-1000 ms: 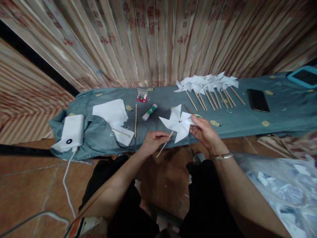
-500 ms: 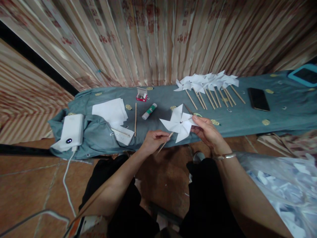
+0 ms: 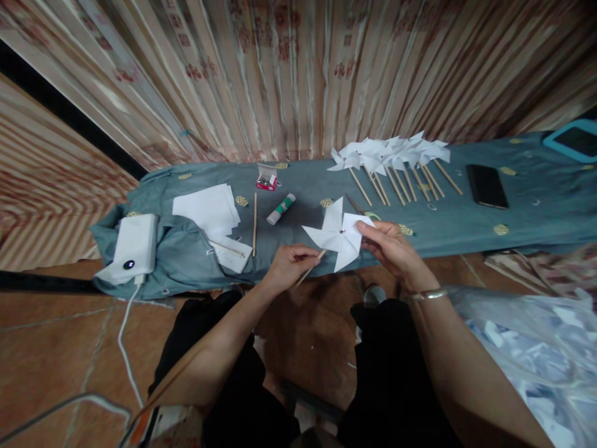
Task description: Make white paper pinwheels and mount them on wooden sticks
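Note:
A white paper pinwheel (image 3: 333,235) with a small pin at its centre is held over the front edge of the cloth-covered table. My left hand (image 3: 291,264) pinches its thin wooden stick (image 3: 305,274) below the blades. On the right side of the pinwheel, my right hand (image 3: 389,244) has thumb and fingers closed on a paper blade. Beyond it, several white pinwheels (image 3: 392,154) lie in an overlapping row with their sticks pointing toward me. A loose stick (image 3: 255,224), a glue stick (image 3: 281,209) and a small red box of pins (image 3: 266,178) lie left of the held pinwheel.
White paper sheets (image 3: 208,208) and a white power bank (image 3: 135,246) with a cable are on the left. A black phone (image 3: 487,186) and a blue-framed device (image 3: 573,140) lie right. Scissors (image 3: 370,215) sit partly behind the pinwheel. A plastic bag (image 3: 536,348) stands lower right.
The pinwheel's blades have turned slightly, and my right thumb now lies flatter over the right-hand blade. My left hand has stayed in place on the stick.

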The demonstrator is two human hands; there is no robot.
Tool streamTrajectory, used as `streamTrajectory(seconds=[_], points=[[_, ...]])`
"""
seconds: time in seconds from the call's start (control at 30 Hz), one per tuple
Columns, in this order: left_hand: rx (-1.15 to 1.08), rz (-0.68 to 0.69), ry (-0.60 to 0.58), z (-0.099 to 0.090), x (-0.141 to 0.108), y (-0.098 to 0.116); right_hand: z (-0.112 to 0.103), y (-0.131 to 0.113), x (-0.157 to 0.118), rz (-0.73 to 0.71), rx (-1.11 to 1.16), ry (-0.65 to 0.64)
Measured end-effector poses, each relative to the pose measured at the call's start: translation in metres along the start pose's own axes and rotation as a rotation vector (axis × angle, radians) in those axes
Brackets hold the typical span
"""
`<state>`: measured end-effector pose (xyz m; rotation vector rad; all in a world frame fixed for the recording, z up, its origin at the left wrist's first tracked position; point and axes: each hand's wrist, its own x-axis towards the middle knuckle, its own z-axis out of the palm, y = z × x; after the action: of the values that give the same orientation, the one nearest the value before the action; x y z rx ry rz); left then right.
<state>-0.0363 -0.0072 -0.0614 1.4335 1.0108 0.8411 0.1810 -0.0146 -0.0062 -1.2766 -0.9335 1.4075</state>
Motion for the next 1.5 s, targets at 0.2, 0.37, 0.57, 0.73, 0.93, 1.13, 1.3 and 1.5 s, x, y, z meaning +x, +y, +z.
streamTrajectory(seconds=[0.2, 0.37, 0.57, 0.73, 0.93, 1.13, 1.3, 1.5], points=[[-0.03, -0.01, -0.037, 0.001, -0.001, 0.004, -0.013, -0.008, -0.007, -0.008, -0.004, -0.11], [0.009, -0.028, -0.075, 0.004, -0.003, 0.008, -0.018, -0.01, -0.011, 0.047, -0.049, -0.108], [-0.006, -0.031, -0.143, 0.006, -0.004, 0.006, -0.021, -0.006, -0.011, 0.085, -0.112, -0.141], [-0.033, -0.08, -0.153, 0.008, -0.006, 0.011, -0.023, -0.007, -0.011, 0.094, -0.136, -0.185], [-0.091, -0.123, -0.149, 0.011, -0.006, 0.011, -0.02, -0.008, -0.014, 0.073, -0.141, -0.213], [-0.152, -0.151, -0.121, 0.014, -0.006, 0.009, -0.014, -0.007, -0.015, 0.062, -0.109, -0.201], [-0.174, -0.166, -0.082, 0.016, -0.006, 0.008, -0.01, -0.001, -0.013, 0.057, -0.051, -0.175], [-0.183, -0.134, -0.04, 0.017, -0.005, 0.004, -0.011, 0.009, -0.005, 0.09, -0.03, -0.061]])
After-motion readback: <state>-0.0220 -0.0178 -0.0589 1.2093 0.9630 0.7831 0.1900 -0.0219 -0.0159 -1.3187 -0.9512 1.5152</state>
